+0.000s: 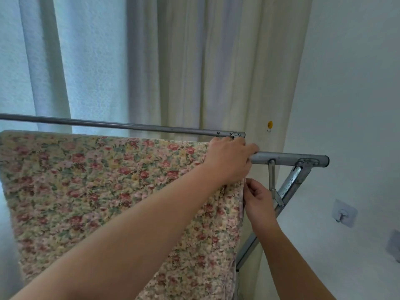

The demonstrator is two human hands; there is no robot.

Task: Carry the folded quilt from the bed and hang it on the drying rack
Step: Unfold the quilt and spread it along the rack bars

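Head view, the only 1 supplied. The quilt [104, 191] is already over the drying rack [287, 158], draped across the near rail and hanging down toward you, with its fold line running left to right along that rail. That is its long axis; the floral face points toward you. The far rail [121, 124] stands bare behind it, just above the fold.

Your left hand [230, 162] reaches across to the quilt's right top corner. Its fingers are curled down over the fold where cloth meets rail, closed on the cloth; whether they also grip the rail beneath, I cannot tell. Your right hand [258, 197] sits just below, thumb and fingertips pinched on the quilt's right vertical edge, beside the rack's slanted brace [290, 187].

Judgement: the hanging is nearly complete and this looks like a final straightening of the right edge.

Risks noted:
1. A downward tug with the right hand could drag the fold off the rail, since only its own weight holds the quilt there.
2. The edge lies close to the brace and its hinge; cloth could snag there.
3. How much cloth hangs behind the rail is hidden; an uneven drape could slide off.
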